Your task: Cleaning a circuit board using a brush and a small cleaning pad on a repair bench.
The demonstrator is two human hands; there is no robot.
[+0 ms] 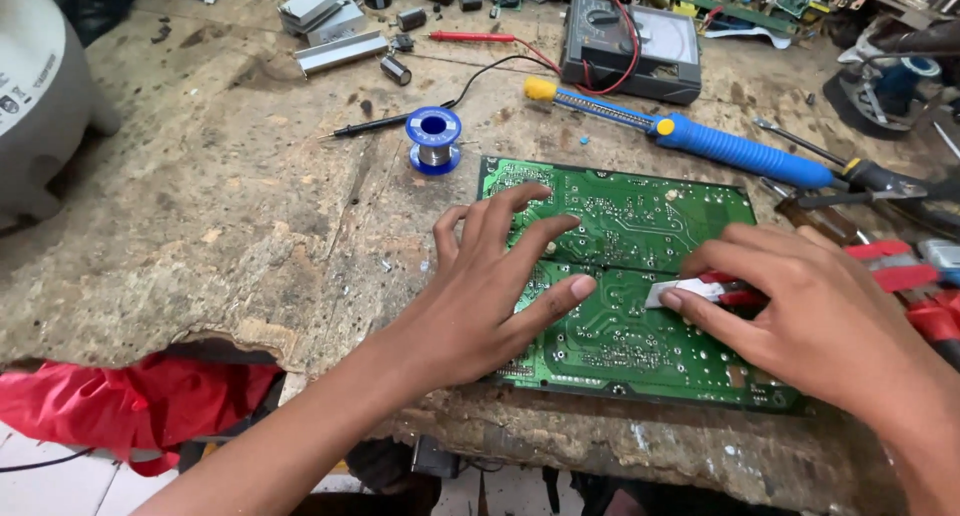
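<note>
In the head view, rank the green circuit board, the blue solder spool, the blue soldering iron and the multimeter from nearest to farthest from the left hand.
From the left hand:
1. Green circuit board: directly under it, fingers resting on its left part.
2. Blue solder spool: just beyond the board's far left corner.
3. Blue soldering iron: beyond the board, toward the right.
4. Multimeter: at the far edge of the bench.

Two bare hands rest on one green printed circuit board. Beyond the left hand: one blue spool of solder wire, one blue-handled soldering iron, one dark analogue multimeter. Beneath the right hand, one pair of red-handled pliers.
</note>
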